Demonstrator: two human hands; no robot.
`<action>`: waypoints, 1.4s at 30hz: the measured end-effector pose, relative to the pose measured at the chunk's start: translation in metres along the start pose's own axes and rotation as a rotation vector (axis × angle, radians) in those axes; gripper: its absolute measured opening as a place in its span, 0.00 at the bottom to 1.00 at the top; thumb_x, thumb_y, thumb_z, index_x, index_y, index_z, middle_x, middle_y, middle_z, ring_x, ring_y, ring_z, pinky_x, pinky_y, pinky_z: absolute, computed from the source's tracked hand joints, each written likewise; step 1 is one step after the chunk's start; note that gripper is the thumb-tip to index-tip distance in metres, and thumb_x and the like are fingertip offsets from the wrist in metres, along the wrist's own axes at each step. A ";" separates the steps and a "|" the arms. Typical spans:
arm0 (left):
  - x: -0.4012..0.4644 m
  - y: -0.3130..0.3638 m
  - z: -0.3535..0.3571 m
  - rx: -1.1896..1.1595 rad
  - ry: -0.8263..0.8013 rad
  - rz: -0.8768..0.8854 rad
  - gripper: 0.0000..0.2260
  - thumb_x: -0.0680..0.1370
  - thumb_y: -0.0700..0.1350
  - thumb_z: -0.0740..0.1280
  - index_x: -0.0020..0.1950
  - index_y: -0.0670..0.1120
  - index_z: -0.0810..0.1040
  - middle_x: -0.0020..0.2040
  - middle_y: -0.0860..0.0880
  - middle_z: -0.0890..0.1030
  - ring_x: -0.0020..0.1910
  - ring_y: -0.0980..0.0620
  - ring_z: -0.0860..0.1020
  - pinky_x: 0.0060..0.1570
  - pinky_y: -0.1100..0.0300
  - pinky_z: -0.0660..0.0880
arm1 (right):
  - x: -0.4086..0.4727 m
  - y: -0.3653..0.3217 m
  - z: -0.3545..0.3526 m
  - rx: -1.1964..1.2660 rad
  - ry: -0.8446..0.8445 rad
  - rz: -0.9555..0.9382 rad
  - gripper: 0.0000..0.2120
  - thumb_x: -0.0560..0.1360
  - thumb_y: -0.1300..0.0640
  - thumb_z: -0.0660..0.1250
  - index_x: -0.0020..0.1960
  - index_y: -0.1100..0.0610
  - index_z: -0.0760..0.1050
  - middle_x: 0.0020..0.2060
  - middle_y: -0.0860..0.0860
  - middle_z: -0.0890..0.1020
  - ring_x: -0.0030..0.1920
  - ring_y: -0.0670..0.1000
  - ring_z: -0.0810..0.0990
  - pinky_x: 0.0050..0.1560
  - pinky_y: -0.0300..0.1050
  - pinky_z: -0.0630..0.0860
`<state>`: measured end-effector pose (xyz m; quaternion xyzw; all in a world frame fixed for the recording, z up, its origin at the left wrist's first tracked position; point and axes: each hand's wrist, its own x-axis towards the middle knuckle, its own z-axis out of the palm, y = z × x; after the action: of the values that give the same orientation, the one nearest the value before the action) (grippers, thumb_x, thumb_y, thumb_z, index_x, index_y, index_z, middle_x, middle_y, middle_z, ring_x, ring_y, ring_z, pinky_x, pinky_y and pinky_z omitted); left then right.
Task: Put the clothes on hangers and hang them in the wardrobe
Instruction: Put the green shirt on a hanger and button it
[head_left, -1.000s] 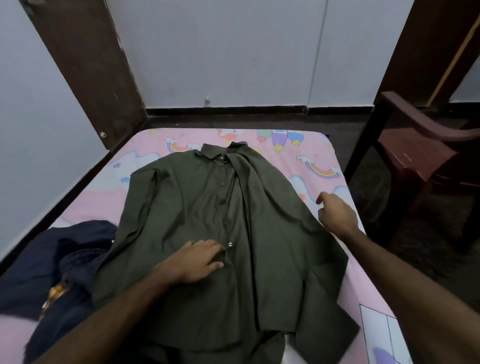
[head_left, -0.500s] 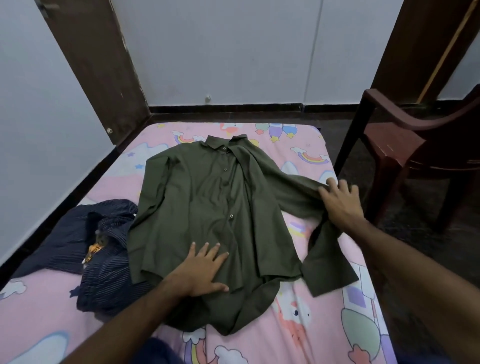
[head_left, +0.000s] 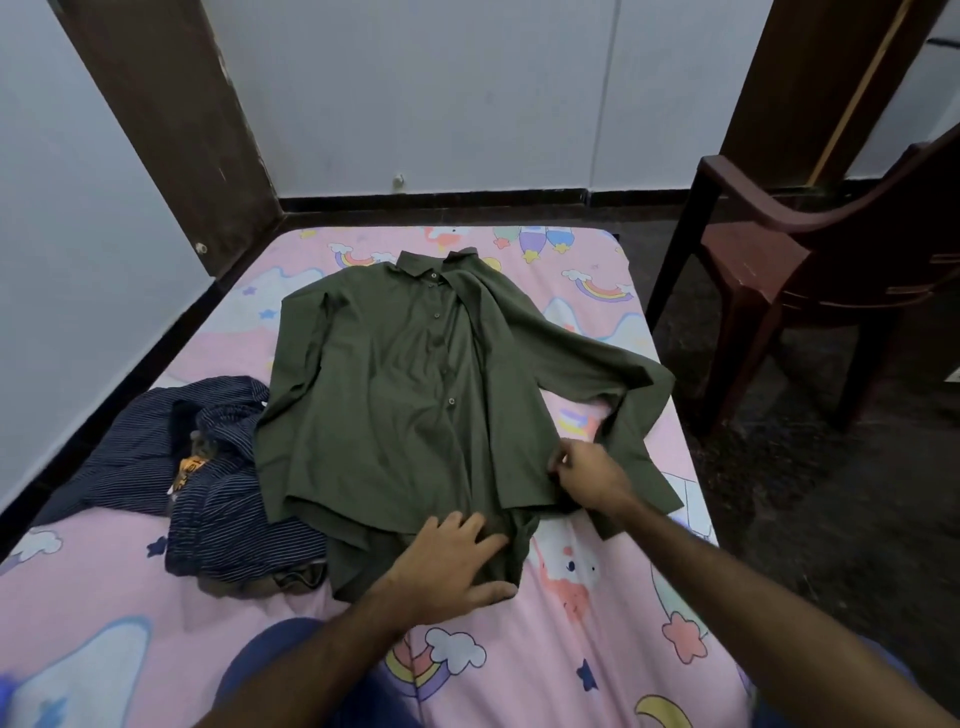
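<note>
A dark green button shirt (head_left: 405, 395) lies face up on the pink cartoon-print bed (head_left: 571, 649), collar toward the far wall, its right sleeve spread toward the bed's right edge. My left hand (head_left: 452, 561) presses flat on the shirt's bottom hem with fingers spread. My right hand (head_left: 584, 480) sits at the shirt's lower right side and pinches the fabric edge there. A crumpled navy striped garment (head_left: 218, 467) lies left of the shirt. No hanger or wardrobe is in view.
A dark brown plastic armchair (head_left: 810, 280) stands on the dark floor right of the bed. A brown door frame (head_left: 171, 124) rises at the back left, another brown post (head_left: 810, 88) at the back right. White walls close the left and far sides.
The view has pulled back from the shirt. My right hand left the sleeve and came to the shirt's lower right edge. My left hand slid down from the button line to the hem.
</note>
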<state>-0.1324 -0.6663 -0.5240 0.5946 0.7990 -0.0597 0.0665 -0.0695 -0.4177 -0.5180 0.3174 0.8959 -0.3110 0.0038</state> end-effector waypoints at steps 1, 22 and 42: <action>-0.001 0.005 -0.002 0.001 -0.025 -0.005 0.34 0.78 0.74 0.47 0.73 0.52 0.67 0.61 0.45 0.72 0.55 0.43 0.72 0.51 0.48 0.70 | 0.001 0.008 -0.012 0.043 0.024 0.005 0.11 0.75 0.60 0.63 0.40 0.47 0.76 0.40 0.48 0.83 0.45 0.53 0.83 0.45 0.46 0.77; -0.005 0.026 0.000 -0.001 -0.053 0.173 0.34 0.78 0.37 0.56 0.81 0.58 0.51 0.56 0.45 0.79 0.52 0.42 0.77 0.52 0.50 0.66 | 0.002 0.035 -0.060 0.974 0.478 0.250 0.08 0.83 0.55 0.62 0.53 0.56 0.79 0.48 0.58 0.82 0.44 0.56 0.79 0.32 0.40 0.75; -0.010 -0.012 0.000 -0.739 0.269 -0.061 0.11 0.76 0.43 0.63 0.56 0.46 0.78 0.45 0.55 0.75 0.44 0.57 0.74 0.47 0.58 0.71 | -0.036 0.037 -0.003 -0.781 0.045 -0.694 0.16 0.70 0.54 0.59 0.48 0.46 0.83 0.43 0.46 0.78 0.46 0.53 0.81 0.51 0.49 0.64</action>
<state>-0.1409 -0.6791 -0.5218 0.5090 0.7856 0.3085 0.1691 -0.0196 -0.4143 -0.5289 -0.0165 0.9974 0.0704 -0.0008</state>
